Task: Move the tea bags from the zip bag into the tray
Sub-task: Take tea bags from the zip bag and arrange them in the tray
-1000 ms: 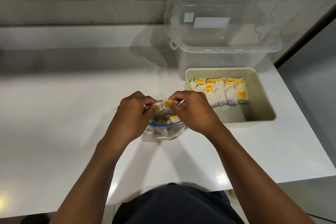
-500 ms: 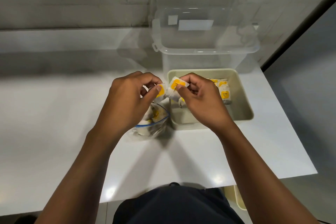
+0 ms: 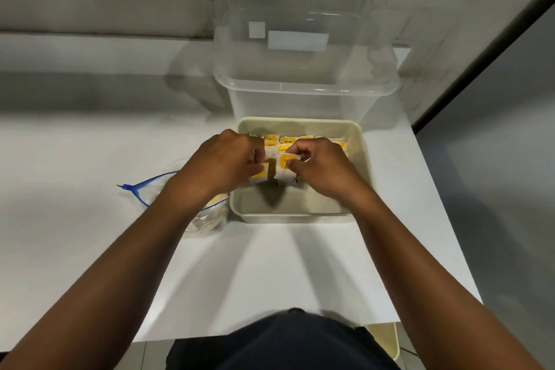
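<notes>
Since half a second ago, both hands shifted right, from above the zip bag (image 3: 207, 213) to over the tray (image 3: 359, 165). Left hand (image 3: 223, 161) now pinching one tea bag (image 3: 259, 173) with curled fingers; right hand (image 3: 319, 167) pinching another tea bag (image 3: 284, 161) the same way. Both bags held side by side, low inside the tray, just in front of the row of tea bags (image 3: 288, 140) already standing along its far wall. Zip bag no longer under the hands: lying open on the table (image 3: 75, 219) just left of the tray, mouth with blue seal gaping leftward, more tea bags dimly visible inside.

White tabletop, glossy, with soft shadows of the arms. Clear plastic tub (image 3: 303, 78) right behind the tray, a clear lid propped behind it. Pale block wall at the back, dark strip at the right.
</notes>
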Tool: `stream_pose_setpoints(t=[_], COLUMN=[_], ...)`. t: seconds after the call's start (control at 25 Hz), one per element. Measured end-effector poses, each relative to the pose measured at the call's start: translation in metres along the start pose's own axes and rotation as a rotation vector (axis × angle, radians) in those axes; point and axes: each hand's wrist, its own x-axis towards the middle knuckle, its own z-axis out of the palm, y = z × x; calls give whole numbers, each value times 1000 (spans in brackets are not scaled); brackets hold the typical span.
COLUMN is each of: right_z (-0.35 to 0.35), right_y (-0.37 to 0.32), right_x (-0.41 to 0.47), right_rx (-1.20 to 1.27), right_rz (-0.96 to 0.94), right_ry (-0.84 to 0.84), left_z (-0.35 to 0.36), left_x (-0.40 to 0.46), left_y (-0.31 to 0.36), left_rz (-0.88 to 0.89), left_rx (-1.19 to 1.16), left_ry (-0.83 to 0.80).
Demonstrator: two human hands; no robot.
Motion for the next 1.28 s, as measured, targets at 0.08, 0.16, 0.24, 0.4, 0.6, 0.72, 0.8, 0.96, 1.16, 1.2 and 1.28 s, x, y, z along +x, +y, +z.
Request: stream_pose_setpoints(t=[0.08,0.16,0.24,0.4,0.6,0.72,0.8,0.96,1.16,1.2,1.28], right_z=[8,13,16,17,18,16,14,11,16,16,16], right_y=[3,5,9,13,14,15,16,13,10,10,10], right_x=[8,14,18,20,21,19,18,19,24,25,28], right_rx=[-47,-125,-185,-223,-224,-208,-203,-180,-193,-199,-199], right_rz=[24,23,5,-1,11,21,33,59,57,52,40], right_ry=[-44,-84,-129,-193,-244,-225,-220,-270,-368,-385,-440], left_z=[5,6,7,9,21,23,21,18,27,28,30], left_x=[5,6,8,14,26,27,26,26,35,36,36], left_y=[-4,-5,-4,5,13,12,12,17,21,21,21], left_rz=[14,44,45,59,217,178,152,135,88,87,100], left_rx=[-3,42,106,333,765,804,777,767,859,865,866], left_ry=[-11,-39,-84,-129,-60,-95,-148,-169,-91,-75,-50])
